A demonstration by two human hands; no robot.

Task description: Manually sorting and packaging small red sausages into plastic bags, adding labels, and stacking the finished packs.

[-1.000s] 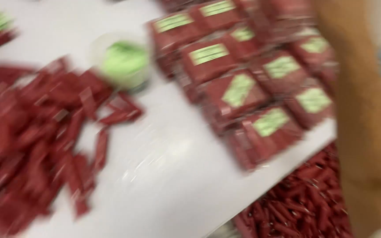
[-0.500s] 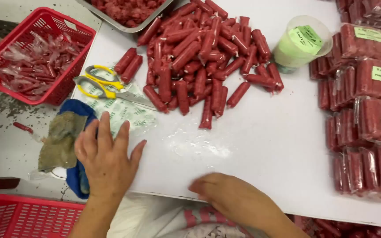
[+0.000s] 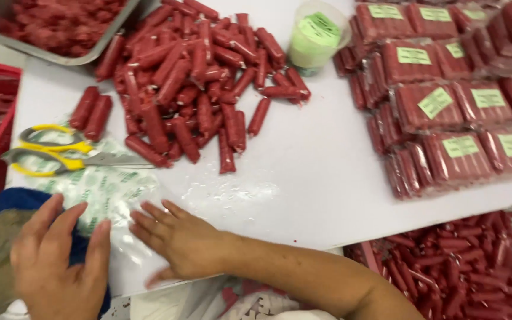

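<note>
At worktop's near left corner, both hands lie flat w/ fingers spread: left hand (image 3: 60,261) on blue cloth (image 3: 13,198), right hand (image 3: 176,237) pressing, prob., clear bags (image 3: 111,192) beside scissors (image 3: 60,155).

Both hands lie palm down at the lower left of the frame. The left hand (image 3: 60,261) is spread flat, fingers apart and pointing up-frame, nothing gripped. The right hand (image 3: 176,237) lies flat beside it, fingers pointing left, its bare forearm running off toward the lower right.
</note>
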